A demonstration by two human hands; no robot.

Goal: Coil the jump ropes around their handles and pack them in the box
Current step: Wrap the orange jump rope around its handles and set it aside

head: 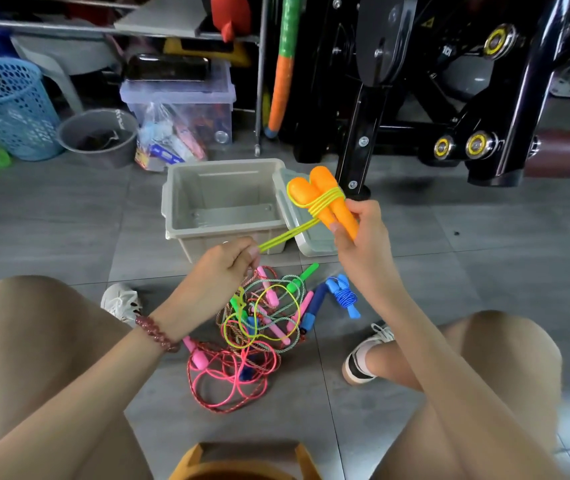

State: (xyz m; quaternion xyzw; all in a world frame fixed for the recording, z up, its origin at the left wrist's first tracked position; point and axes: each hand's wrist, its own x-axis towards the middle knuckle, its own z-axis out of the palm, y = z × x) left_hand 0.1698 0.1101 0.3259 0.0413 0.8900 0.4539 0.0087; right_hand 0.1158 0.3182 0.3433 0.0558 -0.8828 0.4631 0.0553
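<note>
Right hand [363, 244] grasps the lower ends of the two orange handles [325, 199], fingers curled round them. The handles are side by side, tilted up and to the left, with their rounded tops above the box's right rim.

Yellow rope [287, 235] is wrapped several turns around the middle of the handles. From there a doubled strand runs taut, down and left, to the left hand [221, 268], which pinches it between thumb and fingertips. The left hand sits lower than the right and just in front of the box's near wall. The rest of the yellow rope drops from that hand in loose loops onto the pile below.

Box [172, 202] is grey and open, on the floor [68, 220] just beyond both hands. Its lid [311, 240] rests against the right side, partly behind the right hand.

Pile [255, 323] of tangled ropes with pink and green handles lies on the floor between the person's knees, directly under the left hand. Blue rope [345, 297] is coiled round its handles at the right edge of the pile, outside the box.
</note>
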